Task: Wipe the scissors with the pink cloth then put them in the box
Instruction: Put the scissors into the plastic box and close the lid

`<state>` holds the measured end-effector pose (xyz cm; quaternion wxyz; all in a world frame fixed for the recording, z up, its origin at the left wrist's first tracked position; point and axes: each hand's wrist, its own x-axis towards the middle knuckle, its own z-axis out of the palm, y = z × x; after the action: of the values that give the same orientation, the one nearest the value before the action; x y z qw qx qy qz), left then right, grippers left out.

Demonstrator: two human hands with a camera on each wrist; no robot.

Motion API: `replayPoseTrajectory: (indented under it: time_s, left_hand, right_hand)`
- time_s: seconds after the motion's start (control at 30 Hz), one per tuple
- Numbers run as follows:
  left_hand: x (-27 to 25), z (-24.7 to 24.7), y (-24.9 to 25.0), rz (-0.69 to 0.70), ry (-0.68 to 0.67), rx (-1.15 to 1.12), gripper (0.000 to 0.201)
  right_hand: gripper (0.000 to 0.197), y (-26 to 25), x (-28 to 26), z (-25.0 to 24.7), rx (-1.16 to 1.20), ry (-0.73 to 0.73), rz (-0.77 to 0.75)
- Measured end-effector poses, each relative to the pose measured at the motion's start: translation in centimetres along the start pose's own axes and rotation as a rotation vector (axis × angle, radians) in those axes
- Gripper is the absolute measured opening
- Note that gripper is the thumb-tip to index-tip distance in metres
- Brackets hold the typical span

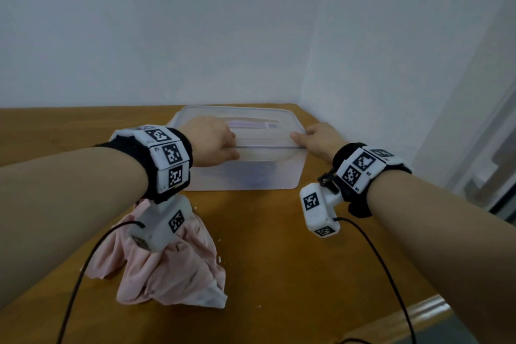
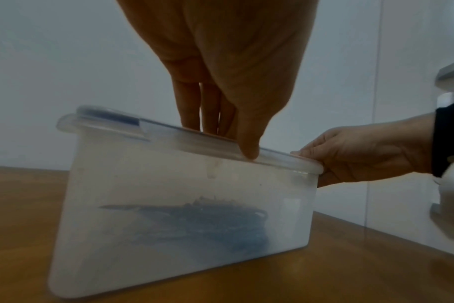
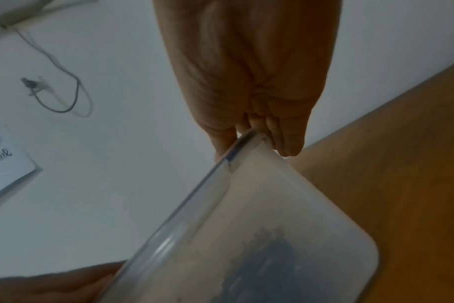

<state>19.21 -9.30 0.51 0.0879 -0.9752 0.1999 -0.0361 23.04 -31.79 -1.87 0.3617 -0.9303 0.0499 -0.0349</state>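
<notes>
A plain indoor room, likely a home or small office corner. A wooden counter (image 1: 279,246) sits pushed into the meeting of two bare white walls (image 1: 195,22). One wall carries a socket with a plugged-in cable (image 3: 60,96) and a paper note (image 3: 5,164) with handwriting.

The box (image 1: 245,176) is a translucent, frosted plastic container with rounded corners. It stands upright between the two hands, lid (image 2: 169,133) in place on the rim. The scissors (image 2: 194,217) lie inside near the bottom, visible only as a dark blurred shape. The pink cloth (image 1: 173,268) lies crumpled in a heap below the left wrist, apart from the box.
</notes>
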Motion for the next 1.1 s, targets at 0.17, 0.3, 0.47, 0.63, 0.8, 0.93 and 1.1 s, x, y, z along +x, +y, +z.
replayPoseTrajectory:
  time_s: [0.17, 0.3, 0.47, 0.63, 0.8, 0.93, 1.1]
  left_hand:
    - [0.4, 0.1, 0.0, 0.014, 0.012, -0.001, 0.042]
    - [0.6, 0.3, 0.1, 0.006, 0.041, -0.002, 0.040]
    - [0.5, 0.4, 0.1, -0.003, 0.066, -0.020, 0.037]
    - [0.3, 0.7, -0.1, -0.019, 0.086, -0.082, 0.036]
    - [0.2, 0.3, -0.1, -0.034, 0.071, -0.118, 0.038]
    - [0.4, -0.2, 0.2, -0.039, 0.071, -0.130, 0.038]
    - [0.4, -0.3, 0.4, -0.057, 0.058, -0.137, 0.042]
  right_hand:
    - [0.042, -0.7, 0.8, -0.2, 0.034, 0.038, 0.062]
    - [0.052, -1.3, 1.2, -0.6, 0.042, 0.058, 0.151]
    - [0.049, -1.0, 1.4, -0.7, 0.128, 0.055, 0.198]
    - [0.044, -1.8, 1.3, -0.7, 0.009, -0.011, 0.140]
    - [0.107, -1.7, 1.0, 0.2, -0.014, -0.215, 0.076]
    - [0.132, 0.1, 2.6, 0.5, -0.156, -0.274, 0.010]
    - [0.123, -0.7, -0.7, -0.1, -0.548, -0.271, -0.142]
